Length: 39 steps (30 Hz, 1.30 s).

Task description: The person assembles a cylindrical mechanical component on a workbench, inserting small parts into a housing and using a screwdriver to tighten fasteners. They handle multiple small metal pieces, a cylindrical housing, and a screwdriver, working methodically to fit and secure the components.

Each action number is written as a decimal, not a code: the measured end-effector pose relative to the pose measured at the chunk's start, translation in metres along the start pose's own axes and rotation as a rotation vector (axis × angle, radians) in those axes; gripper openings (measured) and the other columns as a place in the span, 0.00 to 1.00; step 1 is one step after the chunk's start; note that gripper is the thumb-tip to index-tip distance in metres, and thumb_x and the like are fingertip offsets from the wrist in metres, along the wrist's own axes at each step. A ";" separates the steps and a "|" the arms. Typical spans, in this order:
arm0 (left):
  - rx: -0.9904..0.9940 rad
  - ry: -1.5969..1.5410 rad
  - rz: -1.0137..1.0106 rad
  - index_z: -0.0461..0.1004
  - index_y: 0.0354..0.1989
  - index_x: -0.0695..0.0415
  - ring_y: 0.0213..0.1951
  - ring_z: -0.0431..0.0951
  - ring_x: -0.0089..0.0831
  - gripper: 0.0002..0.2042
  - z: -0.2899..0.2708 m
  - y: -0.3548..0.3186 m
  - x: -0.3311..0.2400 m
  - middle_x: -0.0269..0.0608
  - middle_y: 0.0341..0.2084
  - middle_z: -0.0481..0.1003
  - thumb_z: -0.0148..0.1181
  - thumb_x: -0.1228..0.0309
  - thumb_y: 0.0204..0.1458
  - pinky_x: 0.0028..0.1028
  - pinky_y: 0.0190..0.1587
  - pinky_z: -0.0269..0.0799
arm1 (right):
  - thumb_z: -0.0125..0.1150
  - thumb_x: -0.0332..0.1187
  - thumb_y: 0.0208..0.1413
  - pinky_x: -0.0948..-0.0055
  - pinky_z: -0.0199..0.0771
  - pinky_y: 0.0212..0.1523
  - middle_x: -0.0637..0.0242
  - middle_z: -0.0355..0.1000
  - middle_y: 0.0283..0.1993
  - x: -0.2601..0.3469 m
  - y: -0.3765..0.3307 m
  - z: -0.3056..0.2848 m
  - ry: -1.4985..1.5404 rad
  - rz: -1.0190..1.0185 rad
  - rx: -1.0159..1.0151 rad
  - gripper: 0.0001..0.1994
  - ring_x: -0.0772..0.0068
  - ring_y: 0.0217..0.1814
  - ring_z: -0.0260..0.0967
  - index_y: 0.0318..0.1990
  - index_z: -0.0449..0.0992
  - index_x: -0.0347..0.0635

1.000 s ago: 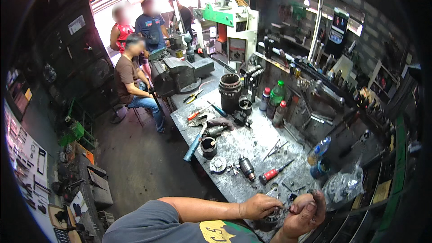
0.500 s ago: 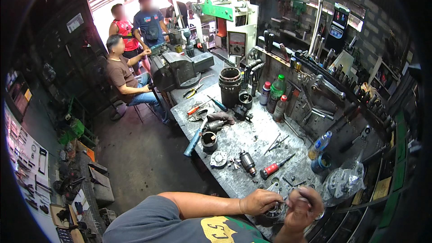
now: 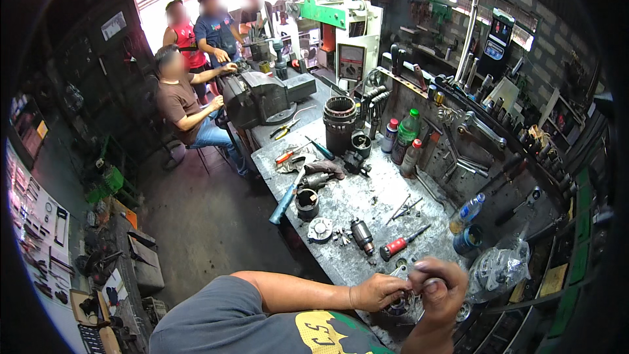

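My left hand (image 3: 380, 292) is closed in a pinch at the near end of the metal workbench (image 3: 367, 203). Right beside it, my right hand (image 3: 440, 288) is curled with thumb and fingers together, slightly blurred. The fingertips of both meet over a round metal part (image 3: 397, 306) on the bench, partly hidden under them. Whatever is pinched between them is too small to name. Just beyond the hands lie a screwdriver with a red and black handle (image 3: 396, 247), a motor armature (image 3: 362, 236) and a round metal end cover (image 3: 320, 229).
To the right stand a blue can (image 3: 467, 239), a plastic bottle (image 3: 466, 212) and a bagged metal part (image 3: 501, 269). Farther off are a hammer (image 3: 286, 198), a dark cylindrical housing (image 3: 339, 121), spray cans, and a large vise (image 3: 262, 98). Several people are beyond the vise, one seated (image 3: 183, 98).
The view has shifted slightly. My hands stay together over the metal part, the right fingers curling lower toward the left. Beyond the vise, the seated person's arms have moved.
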<state>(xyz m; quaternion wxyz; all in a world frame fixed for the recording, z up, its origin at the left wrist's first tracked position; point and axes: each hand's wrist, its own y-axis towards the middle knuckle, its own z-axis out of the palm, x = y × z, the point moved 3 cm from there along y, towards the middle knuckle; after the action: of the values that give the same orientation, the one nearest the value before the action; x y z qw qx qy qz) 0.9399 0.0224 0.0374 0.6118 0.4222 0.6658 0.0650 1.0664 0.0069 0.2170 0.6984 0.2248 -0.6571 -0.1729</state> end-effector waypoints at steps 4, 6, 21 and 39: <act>0.045 -0.005 0.005 0.80 0.52 0.59 0.43 0.85 0.56 0.09 0.002 -0.001 0.001 0.52 0.41 0.83 0.65 0.75 0.64 0.47 0.45 0.83 | 0.70 0.49 0.62 0.61 0.76 0.28 0.48 0.83 0.31 -0.020 0.051 -0.006 0.949 0.283 1.137 0.34 0.61 0.24 0.77 0.51 0.82 0.11; 0.033 -0.024 0.017 0.80 0.51 0.59 0.43 0.85 0.56 0.09 0.003 -0.001 0.000 0.52 0.41 0.83 0.66 0.75 0.64 0.46 0.45 0.83 | 0.68 0.48 0.64 0.62 0.75 0.25 0.48 0.83 0.31 -0.022 0.046 -0.002 0.694 0.049 0.824 0.28 0.64 0.20 0.73 0.46 0.85 0.21; 0.067 0.038 -0.026 0.80 0.55 0.59 0.46 0.87 0.54 0.11 0.006 -0.005 0.001 0.52 0.45 0.85 0.64 0.73 0.67 0.44 0.49 0.84 | 0.66 0.43 0.66 0.69 0.59 0.22 0.61 0.72 0.20 -0.002 0.009 -0.002 0.403 0.009 0.265 0.21 0.75 0.18 0.63 0.46 0.85 0.25; 0.044 -0.012 -0.066 0.80 0.55 0.60 0.46 0.87 0.54 0.11 0.005 -0.003 0.000 0.53 0.45 0.85 0.65 0.72 0.68 0.42 0.49 0.84 | 0.66 0.40 0.67 0.69 0.75 0.33 0.58 0.77 0.28 0.012 -0.029 0.005 -0.012 -0.120 -0.426 0.17 0.68 0.27 0.73 0.45 0.87 0.30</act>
<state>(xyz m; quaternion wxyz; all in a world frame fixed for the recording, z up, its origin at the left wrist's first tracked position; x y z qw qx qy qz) 0.9432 0.0182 0.0347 0.6080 0.4137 0.6771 0.0274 1.0637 -0.0249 0.2118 0.7147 0.1098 -0.5953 -0.3504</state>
